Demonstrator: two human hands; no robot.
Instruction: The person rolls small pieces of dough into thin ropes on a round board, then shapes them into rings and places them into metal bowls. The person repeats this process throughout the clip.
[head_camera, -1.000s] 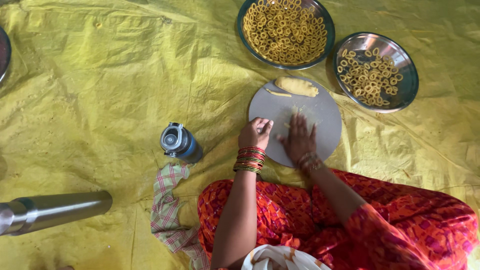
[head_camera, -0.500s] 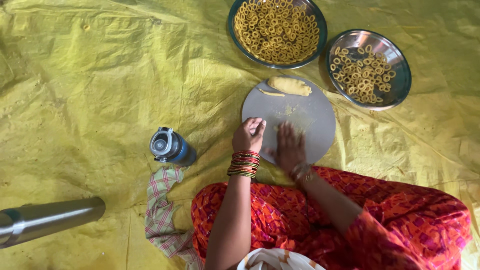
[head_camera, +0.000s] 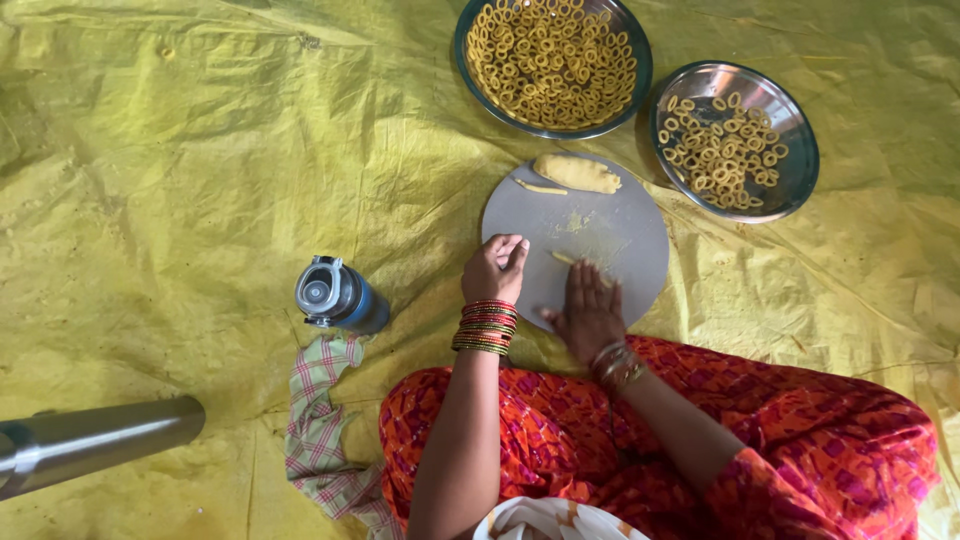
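A round grey board (head_camera: 630, 215) lies on the yellow sheet in front of my knees. A lump of yellow dough (head_camera: 577, 173) and a thin dough strip (head_camera: 540, 187) sit at its far edge. My right hand (head_camera: 590, 312) lies flat on the near part of the board, fingers together, over a thin dough strand (head_camera: 563, 258) that pokes out at the fingertips. My left hand (head_camera: 495, 268), with red bangles at the wrist, rests curled on the board's left edge; I cannot tell whether it holds anything.
Two steel bowls of small dough rings stand beyond the board, a full one (head_camera: 553, 62) and a sparser one (head_camera: 735, 138). A blue bottle (head_camera: 335, 295) and a checked cloth (head_camera: 322, 425) lie to the left. A steel cylinder (head_camera: 95, 440) is at the lower left.
My right hand has slid back towards my body across the board. The left hand stays curled at the board's edge. The view has shifted slightly.
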